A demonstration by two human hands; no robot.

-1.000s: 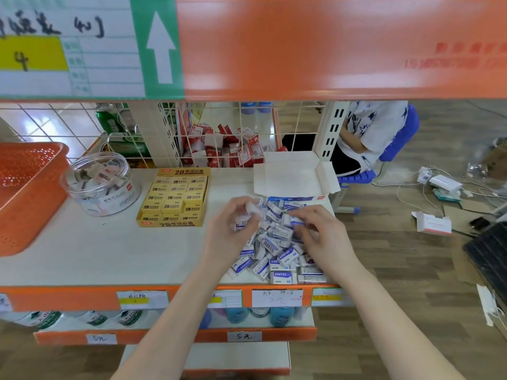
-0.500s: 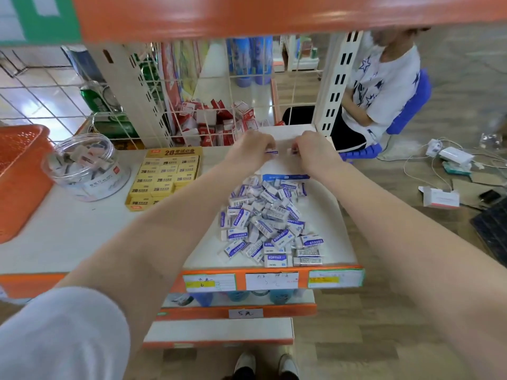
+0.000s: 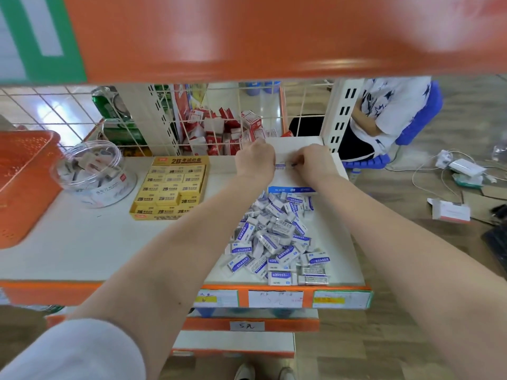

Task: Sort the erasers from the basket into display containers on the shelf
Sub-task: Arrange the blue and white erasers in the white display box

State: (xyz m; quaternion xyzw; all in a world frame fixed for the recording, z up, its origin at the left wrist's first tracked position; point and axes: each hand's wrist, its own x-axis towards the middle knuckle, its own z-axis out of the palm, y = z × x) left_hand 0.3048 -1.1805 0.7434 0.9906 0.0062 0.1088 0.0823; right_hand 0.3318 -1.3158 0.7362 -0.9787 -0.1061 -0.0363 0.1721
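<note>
Behind the loose pile [image 3: 277,237] on the shelf [image 3: 82,242], the left hand [image 3: 255,163] and right hand [image 3: 312,163] each pinched a small eraser [image 3: 279,167] over the white box [image 3: 296,146], a light, firm, slick-wrapped block probably best held across its narrow sides.

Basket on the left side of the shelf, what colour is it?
The basket is orange, with small holes in its wall; the head view shows it.

Blue-white wrapped erasers [image 3: 274,239] heaped loose on white shelf [image 3: 82,242], front right; orange basket [image 3: 24,182] far left.
</note>
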